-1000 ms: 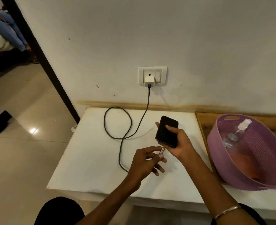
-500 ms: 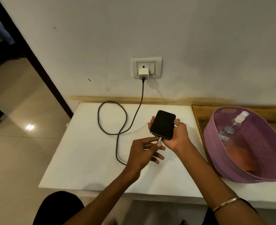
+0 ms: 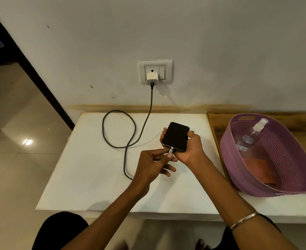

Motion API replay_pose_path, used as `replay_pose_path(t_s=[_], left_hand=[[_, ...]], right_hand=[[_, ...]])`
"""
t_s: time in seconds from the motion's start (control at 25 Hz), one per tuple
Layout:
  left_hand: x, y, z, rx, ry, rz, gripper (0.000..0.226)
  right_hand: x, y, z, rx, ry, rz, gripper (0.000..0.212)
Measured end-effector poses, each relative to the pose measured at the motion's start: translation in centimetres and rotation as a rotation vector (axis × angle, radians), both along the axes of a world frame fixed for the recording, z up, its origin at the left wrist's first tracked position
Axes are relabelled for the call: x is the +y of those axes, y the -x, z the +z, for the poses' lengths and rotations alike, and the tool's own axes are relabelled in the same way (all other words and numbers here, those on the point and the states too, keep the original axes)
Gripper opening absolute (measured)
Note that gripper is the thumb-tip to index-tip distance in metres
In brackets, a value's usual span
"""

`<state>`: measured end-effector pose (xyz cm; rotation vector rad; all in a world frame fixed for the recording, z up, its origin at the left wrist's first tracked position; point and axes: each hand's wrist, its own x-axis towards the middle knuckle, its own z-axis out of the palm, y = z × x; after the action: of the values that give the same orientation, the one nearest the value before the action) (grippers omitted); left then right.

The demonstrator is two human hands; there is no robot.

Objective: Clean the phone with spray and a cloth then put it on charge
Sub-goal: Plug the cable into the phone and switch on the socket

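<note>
My right hand (image 3: 191, 147) grips a black phone (image 3: 176, 136) from below, screen up, above the white table (image 3: 87, 174). My left hand (image 3: 153, 166) pinches the plug of the dark charging cable (image 3: 125, 147) between thumb and forefinger, and the plug sits at the phone's bottom edge. The cable loops over the table and runs up to a white charger (image 3: 152, 78) in the wall socket (image 3: 155, 71). A clear spray bottle (image 3: 251, 135) and an orange cloth (image 3: 260, 168) lie in the purple basket (image 3: 235, 170) at the right.
The basket stands half on a wooden surface (image 3: 219, 123) adjoining the table's right side. A dark door frame (image 3: 31, 69) and tiled floor (image 3: 13, 123) lie to the left. The wall rises directly behind the table.
My left hand has brought the cable plug up to the phone's bottom edge. My right hand has turned the phone more upright and shifted its grip lower.
</note>
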<state>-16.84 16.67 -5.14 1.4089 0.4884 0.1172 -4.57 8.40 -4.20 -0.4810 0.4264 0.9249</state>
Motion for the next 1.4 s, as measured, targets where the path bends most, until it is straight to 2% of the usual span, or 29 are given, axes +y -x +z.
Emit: replay_pose_path(t_s=[0.56,0.84,1.04,1.24,1.4], left_hand=[[0.4,0.0,0.2,0.052,0.018,-0.003,0.023],[0.9,0.1,0.7,0.121,0.162,-0.014,0.023],[1.2,0.0,1.2,0.148,0.214,-0.019,0.018],[1.8,-0.4,1.1,0.227,0.213,0.014,0.013],[1.2,-0.6,0.5,0.259,0.165,0.116,0.020]], right_hand=[[0.6,0.0,-0.5,0.002,-0.025,-0.013,0.052],[1.0,-0.2,-0.9,-0.120,0.021,-0.005,0.061],[1.2,-0.1,-1.2,-0.110,0.001,-0.032,0.064],[1.8,-0.2,-1.7,-0.343,0.104,0.010,0.065],[2.2,0.3,-2.2,-0.408,0.099,0.013,0.064]])
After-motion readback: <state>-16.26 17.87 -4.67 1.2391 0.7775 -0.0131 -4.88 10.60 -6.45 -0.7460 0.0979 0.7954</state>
